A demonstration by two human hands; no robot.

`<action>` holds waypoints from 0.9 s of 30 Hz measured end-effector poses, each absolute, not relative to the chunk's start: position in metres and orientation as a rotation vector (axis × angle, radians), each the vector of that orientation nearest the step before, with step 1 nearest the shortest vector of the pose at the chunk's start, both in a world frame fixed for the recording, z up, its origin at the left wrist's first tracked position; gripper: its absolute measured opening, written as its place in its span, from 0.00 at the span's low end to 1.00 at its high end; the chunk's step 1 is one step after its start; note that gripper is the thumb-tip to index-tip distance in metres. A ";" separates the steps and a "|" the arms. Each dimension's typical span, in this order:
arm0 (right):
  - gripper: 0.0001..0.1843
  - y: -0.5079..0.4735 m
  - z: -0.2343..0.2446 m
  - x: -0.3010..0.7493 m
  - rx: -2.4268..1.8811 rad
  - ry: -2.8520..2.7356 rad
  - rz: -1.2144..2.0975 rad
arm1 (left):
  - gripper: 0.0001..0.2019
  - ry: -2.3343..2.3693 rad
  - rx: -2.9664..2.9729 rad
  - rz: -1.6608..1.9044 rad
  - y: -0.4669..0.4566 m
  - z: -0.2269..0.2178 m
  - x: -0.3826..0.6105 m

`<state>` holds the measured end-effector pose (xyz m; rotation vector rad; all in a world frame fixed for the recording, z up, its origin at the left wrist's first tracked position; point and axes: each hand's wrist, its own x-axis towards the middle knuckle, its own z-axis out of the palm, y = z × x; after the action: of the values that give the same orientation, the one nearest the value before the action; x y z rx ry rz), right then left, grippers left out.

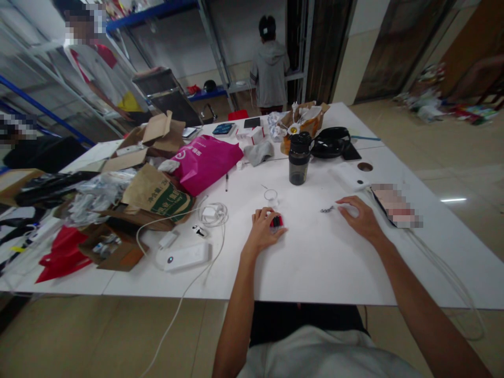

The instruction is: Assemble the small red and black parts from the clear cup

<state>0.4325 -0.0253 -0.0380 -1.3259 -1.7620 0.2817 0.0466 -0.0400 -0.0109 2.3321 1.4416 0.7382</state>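
The left hand curls its fingers around a small red-and-black box, partly covered, at two o'clock from the palm on the white surface. Between nine and ten o'clock of the right hand is a tiny dark twisted piece, too blurred to name; whether the nearly closed fingers pinch it, I cannot tell.

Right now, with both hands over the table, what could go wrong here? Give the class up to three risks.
1. The small dark item lies close to the right hand, so a careless brush might knock it away.
2. The dark bottle stands upright beyond the left hand, so a long reach might tip it.
3. The white cable runs off the near edge of the table, so a snag could pull on it.
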 end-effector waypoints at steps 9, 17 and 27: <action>0.11 -0.025 -0.039 0.434 -1.325 -1.776 0.274 | 0.24 1.442 2.331 0.719 -0.040 -0.010 0.046; 0.11 -0.025 -0.039 0.433 -1.315 -1.766 0.283 | 0.25 1.447 2.324 0.709 -0.040 -0.008 0.046; 0.13 -0.026 -0.037 0.434 -1.328 -1.731 0.278 | 0.25 1.434 2.245 0.896 -0.041 -0.003 0.043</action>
<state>0.4340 -0.0256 -0.0374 -1.3279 -1.7311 0.2784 0.0425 -0.0413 -0.0031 2.2451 1.4342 0.8957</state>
